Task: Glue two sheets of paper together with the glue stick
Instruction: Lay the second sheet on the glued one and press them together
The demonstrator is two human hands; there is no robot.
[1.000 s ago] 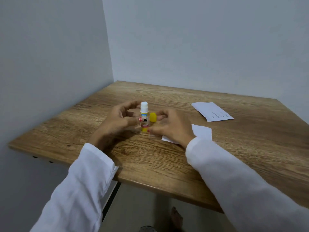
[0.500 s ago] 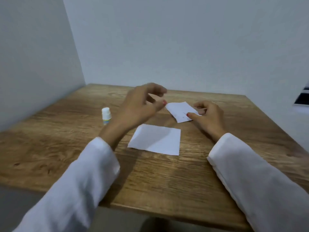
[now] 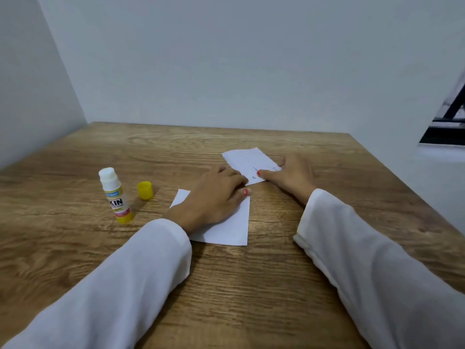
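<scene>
- Head view puts both hands over the two sheets at the middle of the bench (image 3: 251, 285), and I see a white sleeve (image 3: 141, 268) running up from each lower corner.
- I see my left hand (image 3: 214, 197) lying palm down on the near sheet (image 3: 231, 227), covering its far left part; its fingers are stretched forward, and the fingertips reach the near edge of the far sheet (image 3: 249, 162). The thumb, with a red nail, rests at the near sheet's far right corner.
- I see my right hand (image 3: 294, 175) at the right edge of the far sheet, its thumb pressing down on the printed corner. The other fingers sit along the sheet's right side; I cannot tell whether they tuck under the paper.
- Near sheet: plain white, rectangular, flat on the wood.
- Far sheet: white, rectangular, turned at an angle, with a few small dark printed marks near the thumb. It lies just beyond the near sheet; whether the two overlap is hidden under my left hand.
- The glue stick (image 3: 114, 197) stands upright well left of my left hand, untouched. It is a cylinder with a yellow base, a printed label and a bare white top.
- Its yellow cap (image 3: 145, 190) stands off the stick, just right of it, on the bench.
- Bench surface is brown wood with strong wavy grain; pale plain walls (image 3: 226, 59) meet in the corner behind it.
</scene>
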